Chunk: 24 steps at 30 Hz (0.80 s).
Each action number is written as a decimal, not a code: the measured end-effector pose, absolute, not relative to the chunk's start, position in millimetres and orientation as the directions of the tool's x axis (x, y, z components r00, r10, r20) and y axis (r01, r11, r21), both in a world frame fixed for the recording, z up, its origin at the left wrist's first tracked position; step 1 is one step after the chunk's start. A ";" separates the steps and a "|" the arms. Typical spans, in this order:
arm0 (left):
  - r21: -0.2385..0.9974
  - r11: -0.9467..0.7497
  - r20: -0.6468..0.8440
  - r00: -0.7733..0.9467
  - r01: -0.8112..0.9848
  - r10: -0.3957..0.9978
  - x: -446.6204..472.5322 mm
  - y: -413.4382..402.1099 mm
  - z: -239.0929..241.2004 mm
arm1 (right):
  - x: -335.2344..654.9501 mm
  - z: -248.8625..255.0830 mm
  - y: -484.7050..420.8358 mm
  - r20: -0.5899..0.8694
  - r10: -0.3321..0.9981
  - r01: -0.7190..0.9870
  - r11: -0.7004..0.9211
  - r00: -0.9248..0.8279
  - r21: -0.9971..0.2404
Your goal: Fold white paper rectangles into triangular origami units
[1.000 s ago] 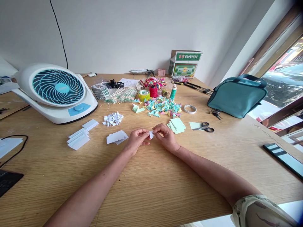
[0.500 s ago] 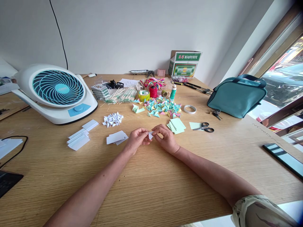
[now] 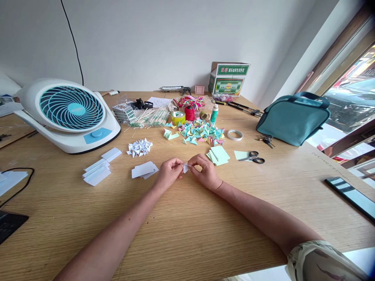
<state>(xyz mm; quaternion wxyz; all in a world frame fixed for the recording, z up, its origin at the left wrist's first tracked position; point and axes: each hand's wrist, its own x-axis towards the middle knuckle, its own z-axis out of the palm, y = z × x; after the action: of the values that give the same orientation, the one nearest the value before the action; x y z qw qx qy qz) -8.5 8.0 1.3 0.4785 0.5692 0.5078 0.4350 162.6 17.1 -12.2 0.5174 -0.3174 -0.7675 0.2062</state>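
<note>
Between my hands is a small folded piece of white paper [image 3: 185, 168], its lower part pointing down. My left hand [image 3: 170, 171] pinches its left side with thumb and fingers. On the other side my right hand [image 3: 204, 170] grips the right edge between thumb and forefinger. White paper slips [image 3: 142, 169] lie just left of my left hand, and a heap of folded white paper pieces [image 3: 140, 148] sits behind them. Close to my right hand is a stack of pale green paper [image 3: 219, 155]. Folded coloured paper pieces [image 3: 202, 132] are piled beyond both hands.
A white and blue fan [image 3: 73, 117] stands at the left, near more white slips [image 3: 99, 169]. Scissors [image 3: 254, 157] lie on green paper at the right, with a tape roll [image 3: 234, 135], keys [image 3: 267, 141], a teal bag [image 3: 293, 119] and a phone [image 3: 351, 197] farther out.
The fingers of my left hand have curled in under the white paper, and less of the paper's face shows. Both hands stay in nearly the same place.
</note>
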 end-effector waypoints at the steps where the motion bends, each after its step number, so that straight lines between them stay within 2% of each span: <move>1: 0.978 -0.065 0.043 0.109 0.199 0.993 -9.4 8.6 -0.5 | 162.6 -11.9 16.6 0.657 0.703 0.275 0.711 -0.271 -0.647; 6: 0.931 -0.196 0.169 0.114 0.307 0.979 -11.8 9.9 -6.3 | 162.5 -10.8 14.6 0.619 0.728 0.277 0.685 -0.296 -0.673; 13: 0.910 -0.218 0.175 0.151 0.353 0.973 -12.3 8.0 1.1 | 163.7 -10.8 14.7 0.638 0.707 0.275 0.707 -0.306 -0.651; 19: 0.966 -0.080 0.032 0.193 0.245 0.981 -13.2 8.9 10.5 | 166.2 -12.7 16.9 0.657 0.673 0.274 0.739 -0.339 -0.616; 24: 0.987 0.121 -0.142 0.205 0.108 0.968 -13.2 7.1 17.7 | 171.5 -14.7 20.6 0.684 0.579 0.281 0.815 -0.444 -0.507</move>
<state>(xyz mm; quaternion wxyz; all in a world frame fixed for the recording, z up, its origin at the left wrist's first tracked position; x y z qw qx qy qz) -13.2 7.1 17.7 0.5582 0.5393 0.4991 0.3853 171.5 20.6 -14.7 0.4601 -0.2576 -0.8341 0.1618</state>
